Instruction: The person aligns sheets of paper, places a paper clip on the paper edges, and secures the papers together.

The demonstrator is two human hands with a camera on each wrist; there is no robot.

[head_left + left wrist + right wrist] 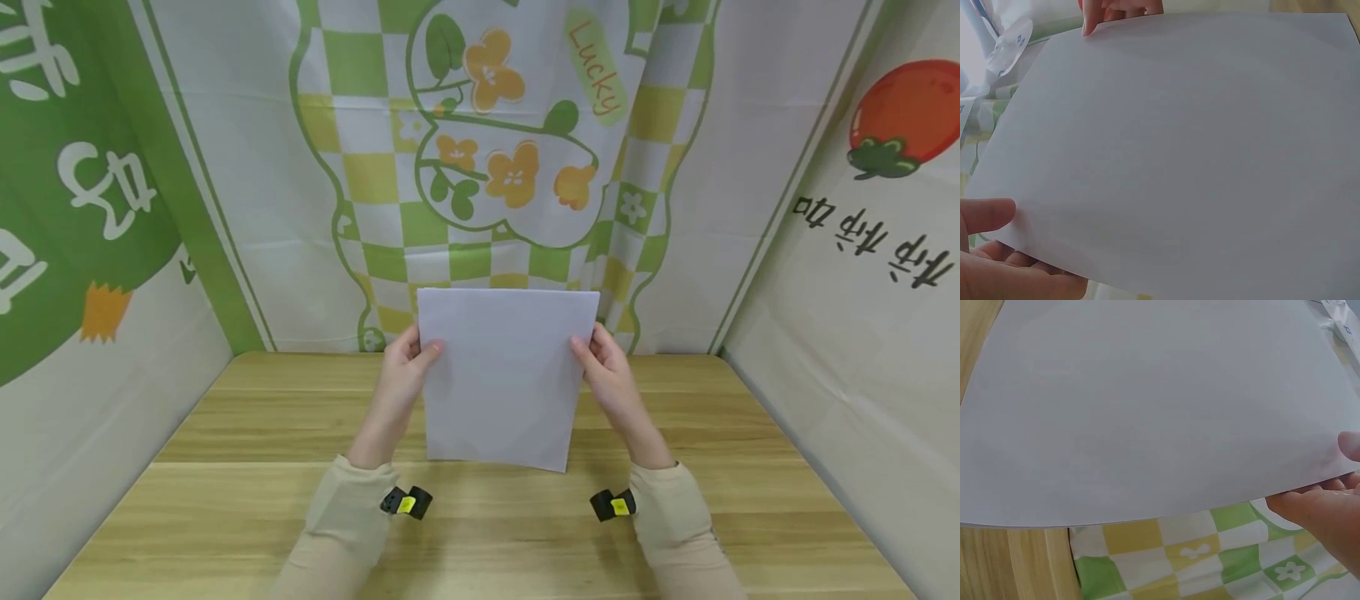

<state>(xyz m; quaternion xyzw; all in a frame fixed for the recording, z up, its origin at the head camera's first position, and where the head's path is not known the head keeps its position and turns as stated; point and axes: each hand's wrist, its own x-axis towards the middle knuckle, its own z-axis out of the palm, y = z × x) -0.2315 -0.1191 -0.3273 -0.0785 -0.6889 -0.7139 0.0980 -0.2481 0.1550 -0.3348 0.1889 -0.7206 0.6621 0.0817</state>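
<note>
Paper (501,392), white and blank, is held up above the counter (495,542), with its long sides running up and down and its lower edge nearest the person; whether one sheet or several are held cannot be told. Its left edge is pinched, fairly near the top, by the left hand (402,371), with the thumb pressed on the near face and the fingers tucked behind. Its right edge is pinched at about the same height by the right hand (611,371), the thumb likewise laid on the near face and the fingers behind. Pale sleeves (352,504) are worn at both wrists, and a small black device with a yellow label (405,502) is carried on the inner side of each. Wood grain is shown on the counter, which is bordered at the back by a hanging cloth (367,183) printed with green and yellow checks, orange flowers and the word "Lucky". A red fruit (903,117) and dark lettering are printed on the right-hand wall (885,350); white lettering on green is seen on the left-hand wall (75,208).
</note>
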